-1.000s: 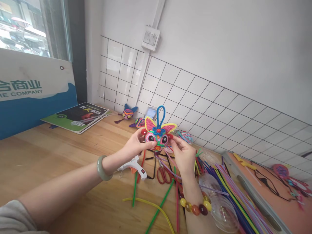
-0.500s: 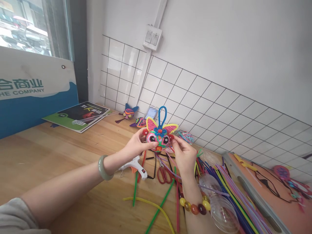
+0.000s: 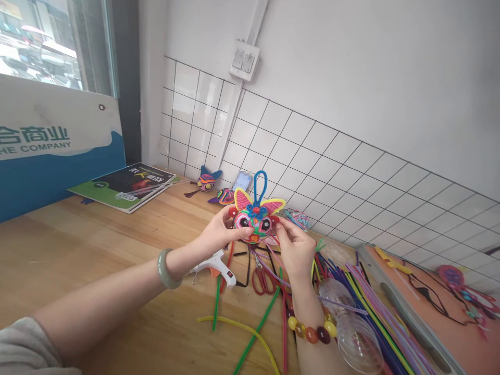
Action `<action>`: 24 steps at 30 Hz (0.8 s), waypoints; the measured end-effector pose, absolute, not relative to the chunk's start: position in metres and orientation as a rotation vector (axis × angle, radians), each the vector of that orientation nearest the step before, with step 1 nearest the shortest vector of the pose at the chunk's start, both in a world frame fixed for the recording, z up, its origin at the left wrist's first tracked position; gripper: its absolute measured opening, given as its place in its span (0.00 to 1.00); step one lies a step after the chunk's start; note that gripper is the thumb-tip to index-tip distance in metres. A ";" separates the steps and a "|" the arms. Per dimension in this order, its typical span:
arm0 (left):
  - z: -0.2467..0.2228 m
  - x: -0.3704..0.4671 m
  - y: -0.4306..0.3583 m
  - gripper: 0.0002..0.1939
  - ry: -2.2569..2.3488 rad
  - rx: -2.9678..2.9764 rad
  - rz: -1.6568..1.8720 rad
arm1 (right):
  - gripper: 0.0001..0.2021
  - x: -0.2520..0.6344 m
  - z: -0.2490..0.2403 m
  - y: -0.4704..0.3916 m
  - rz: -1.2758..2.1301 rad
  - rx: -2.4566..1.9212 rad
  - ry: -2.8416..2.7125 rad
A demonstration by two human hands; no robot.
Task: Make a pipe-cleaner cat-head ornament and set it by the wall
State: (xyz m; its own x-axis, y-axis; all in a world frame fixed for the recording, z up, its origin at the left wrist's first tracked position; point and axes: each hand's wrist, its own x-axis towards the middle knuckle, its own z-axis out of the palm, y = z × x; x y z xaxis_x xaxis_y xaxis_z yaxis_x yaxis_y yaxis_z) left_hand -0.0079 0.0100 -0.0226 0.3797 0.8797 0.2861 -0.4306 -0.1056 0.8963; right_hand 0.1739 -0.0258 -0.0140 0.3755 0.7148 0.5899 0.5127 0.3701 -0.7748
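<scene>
Both hands hold up a colourful pipe-cleaner animal-head ornament above the wooden table. It has pink ears edged in yellow, black eyes, a blue flower on the forehead and a blue loop on top. My left hand grips its left side, the thumb lying across the front below one eye. On the other side, my right hand pinches the red piece at the ornament's edge between thumb and fingers. Below the hands lie a white glue gun and red-handled scissors.
Green pipe cleaners and a yellow pipe cleaner lie in front. Clear plastic domes and a bundle of coloured pipe cleaners are at right. Finished ornaments stand by the wire grid. A magazine lies left.
</scene>
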 end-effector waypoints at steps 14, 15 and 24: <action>-0.028 -0.008 0.012 0.28 0.466 1.242 1.172 | 0.16 0.175 -0.007 -0.029 0.258 -1.280 -1.307; -0.027 -0.008 0.012 0.27 0.471 1.241 1.168 | 0.15 0.175 -0.008 -0.029 0.265 -1.275 -1.321; -0.022 -0.007 0.007 0.26 0.473 1.253 1.147 | 0.11 0.174 -0.013 -0.028 0.138 -1.258 -1.365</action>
State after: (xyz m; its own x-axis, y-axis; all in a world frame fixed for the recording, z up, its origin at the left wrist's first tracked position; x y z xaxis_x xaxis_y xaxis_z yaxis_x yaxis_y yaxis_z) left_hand -0.0070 0.0075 -0.0221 0.4099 0.8657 0.2874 -0.4118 -0.1055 0.9052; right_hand 0.1741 -0.0280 -0.0130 0.3013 0.7085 0.6381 0.5665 0.4053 -0.7175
